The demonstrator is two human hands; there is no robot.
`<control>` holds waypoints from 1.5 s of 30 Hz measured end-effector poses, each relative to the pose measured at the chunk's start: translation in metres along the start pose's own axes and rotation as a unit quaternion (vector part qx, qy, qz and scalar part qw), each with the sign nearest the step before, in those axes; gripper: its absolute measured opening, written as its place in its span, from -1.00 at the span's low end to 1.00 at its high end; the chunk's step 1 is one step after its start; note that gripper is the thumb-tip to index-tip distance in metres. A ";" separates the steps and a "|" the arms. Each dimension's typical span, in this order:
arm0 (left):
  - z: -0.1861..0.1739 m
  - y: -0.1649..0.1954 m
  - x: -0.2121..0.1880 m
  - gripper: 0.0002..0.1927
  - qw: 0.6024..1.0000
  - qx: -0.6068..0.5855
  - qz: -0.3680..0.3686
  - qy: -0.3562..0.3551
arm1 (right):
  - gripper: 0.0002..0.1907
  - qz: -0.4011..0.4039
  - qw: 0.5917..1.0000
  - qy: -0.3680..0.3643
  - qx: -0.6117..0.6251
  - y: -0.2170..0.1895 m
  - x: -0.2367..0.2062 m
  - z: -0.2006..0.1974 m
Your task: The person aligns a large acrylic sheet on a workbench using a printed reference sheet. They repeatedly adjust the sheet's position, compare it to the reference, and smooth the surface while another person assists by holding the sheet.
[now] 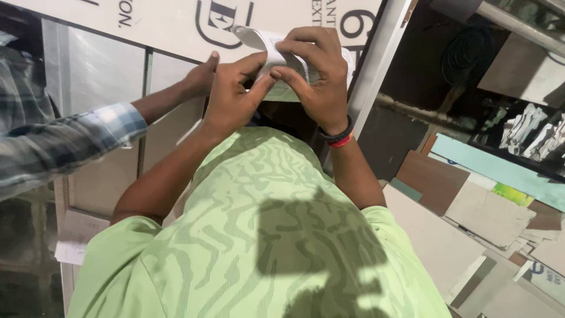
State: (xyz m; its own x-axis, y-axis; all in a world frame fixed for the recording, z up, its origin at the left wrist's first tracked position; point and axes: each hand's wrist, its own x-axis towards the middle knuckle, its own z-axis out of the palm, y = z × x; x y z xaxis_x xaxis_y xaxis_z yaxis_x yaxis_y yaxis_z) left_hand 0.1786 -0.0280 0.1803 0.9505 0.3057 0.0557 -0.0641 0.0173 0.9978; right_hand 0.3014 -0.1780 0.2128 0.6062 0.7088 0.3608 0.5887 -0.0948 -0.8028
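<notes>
Head view and I've got both hands up front: left hand (232, 94) and right hand (315, 73) pinching a white paper strip (268, 50), its length curling up-left from the pinch. Behind it, a white printed board (176, 23); a co-worker's hand (200, 76) presses left of my grip.

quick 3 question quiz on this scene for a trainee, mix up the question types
1. True or false: both of the person's hands grip the folded white paper.
2. Which wrist wears the black and red bands: A left, B right?
3. Whose hand rests on the white panel beside the paper?

Key
1. True: left hand and right hand pinch it together.
2. B
3. Another person's hand, from a plaid sleeve.
</notes>
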 end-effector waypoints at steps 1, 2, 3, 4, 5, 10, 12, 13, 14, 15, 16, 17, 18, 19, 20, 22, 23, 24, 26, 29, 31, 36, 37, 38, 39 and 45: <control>0.001 0.000 0.000 -0.82 1.000 0.023 -0.006 0.002 | -0.68 0.007 1.000 0.003 -0.003 0.000 0.000 0.000; 0.002 0.001 0.001 -0.84 0.999 0.046 -0.011 0.004 | -0.70 0.014 1.000 0.006 -0.006 -0.001 0.001 0.001; 0.001 0.001 0.002 -0.87 0.997 0.069 -0.024 0.001 | -0.71 0.006 1.000 0.010 -0.008 -0.001 0.002 0.002; 0.001 0.002 0.004 -0.89 0.995 0.092 -0.035 -0.002 | -0.72 -0.003 1.000 0.014 -0.011 -0.001 0.003 0.003; 0.002 0.001 0.005 -0.91 0.992 0.116 -0.048 -0.004 | -0.73 -0.011 1.000 0.017 -0.013 0.000 0.003 0.004; 0.002 -0.008 0.008 -0.80 0.997 0.070 -0.032 0.000 | -0.79 -0.018 0.999 0.030 -0.027 0.010 0.005 0.006; 0.001 -0.016 0.008 -0.77 0.997 0.080 -0.022 0.001 | -0.80 -0.031 0.998 0.027 -0.046 0.016 0.004 0.007; 0.001 -0.020 0.008 -0.76 0.995 0.101 -0.011 0.002 | -0.80 -0.040 0.997 0.025 -0.061 0.018 0.004 0.007; 0.001 -0.024 0.009 -0.76 0.992 0.123 0.000 0.004 | -0.80 -0.051 0.996 0.024 -0.075 0.021 0.005 0.008; 0.003 -0.027 0.010 -0.74 0.992 0.119 -0.042 0.007 | -0.80 -0.032 0.996 0.021 -0.083 0.023 0.005 0.007; 0.005 -0.030 0.013 -0.71 0.990 0.121 -0.076 0.016 | -0.79 -0.025 0.996 0.021 -0.085 0.025 0.005 0.008; 0.005 -0.031 0.015 -0.69 0.985 0.129 -0.106 0.032 | -0.79 -0.026 0.996 0.023 -0.082 0.027 0.007 0.010; 0.006 -0.033 0.017 -0.68 0.989 0.109 -0.080 0.052 | -0.83 -0.016 0.997 0.038 -0.072 0.029 0.008 0.012; 0.006 -0.032 0.021 -0.66 0.992 0.092 -0.052 0.072 | -0.86 -0.006 0.997 0.051 -0.058 0.032 0.011 0.014; 0.004 -0.032 0.023 -0.67 0.993 0.081 -0.064 0.062 | -0.90 0.020 0.997 0.072 -0.016 0.037 0.014 0.015; -0.003 -0.032 0.025 -0.67 0.995 0.037 -0.075 0.054 | -0.95 0.070 0.988 0.103 0.096 0.051 0.022 0.017; -0.006 -0.033 0.025 -0.66 0.996 0.006 -0.076 0.055 | -0.90 0.095 0.975 0.116 0.164 0.059 0.025 0.016; -0.011 -0.038 0.025 -0.65 0.995 -0.028 -0.077 0.053 | -0.88 0.144 0.959 0.165 0.181 0.070 0.028 0.013; -0.024 -0.053 0.023 -0.69 0.996 0.001 -0.046 0.079 | -0.82 0.248 0.909 0.262 0.208 0.100 0.036 0.004; -0.051 -0.088 0.020 -0.69 0.988 -0.006 -0.033 0.149 | -0.79 0.247 0.847 0.346 0.319 0.156 0.040 -0.004; -0.069 -0.101 0.012 -0.68 0.960 0.063 -0.201 0.187 | -0.74 0.209 0.879 0.307 0.297 0.197 0.034 0.002; -0.163 -0.050 0.000 -0.89 0.979 0.008 -0.195 0.049 | -0.62 0.210 0.904 0.339 0.153 0.286 0.019 0.008; -0.138 -0.045 -0.001 -0.51 0.934 0.164 -0.155 0.278 | -0.64 0.209 0.902 0.366 0.093 0.293 0.027 0.002; -0.142 -0.034 0.004 -0.53 0.912 0.222 -0.135 0.317 | -0.66 0.207 0.898 0.386 0.038 0.302 0.035 -0.003; -0.157 -0.025 0.011 -0.78 0.949 0.148 -0.176 0.217 | -0.67 0.210 0.893 0.395 0.036 0.309 0.038 -0.005; -0.165 -0.046 0.009 -0.81 0.926 0.168 -0.075 0.330 | -0.72 0.220 0.875 0.432 -0.007 0.322 0.073 -0.017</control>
State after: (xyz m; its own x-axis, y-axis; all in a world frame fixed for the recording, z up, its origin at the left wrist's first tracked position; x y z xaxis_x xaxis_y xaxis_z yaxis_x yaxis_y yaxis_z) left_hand 0.1402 0.1313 0.1290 0.5418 0.8405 -0.0080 0.2567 -0.1564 0.9538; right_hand 0.5444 -0.1684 -0.0118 0.9500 -0.1909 0.2473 0.1994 -0.2388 -0.9504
